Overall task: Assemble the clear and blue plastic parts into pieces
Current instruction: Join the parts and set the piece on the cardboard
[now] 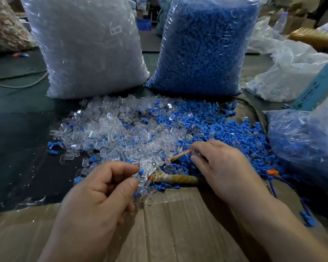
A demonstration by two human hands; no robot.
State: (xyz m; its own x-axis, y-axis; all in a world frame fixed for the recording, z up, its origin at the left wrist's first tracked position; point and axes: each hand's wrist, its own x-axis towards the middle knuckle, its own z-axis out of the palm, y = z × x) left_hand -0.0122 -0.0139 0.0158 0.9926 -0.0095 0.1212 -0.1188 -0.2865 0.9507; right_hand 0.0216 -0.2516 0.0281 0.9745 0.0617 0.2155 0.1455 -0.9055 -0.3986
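two hands are working at the near edge of the heap. left hand (102,190) is curling its fingers, thumb + forefinger pinching a clear part (146,172) just past the cardboard sheet (169,224). right hand (222,167) is curling too, fingertips gripping a thin stick (180,154) w/ its tip pointing toward the left hand; can't tell if a clear bit is also sitting btwn those fingers. a thicker tape-wrapped rod (178,179) is lying btwn the hands by the cardboard's far edge. loose clear parts (106,133) are covering the left of the dark table (17,138), loose blue parts (216,129) the right, mixing in the middle. behind them a bag of clear parts (87,53) + a bag of blue parts (203,50) are standing side by side. another bag (307,140) is slumping at far right.
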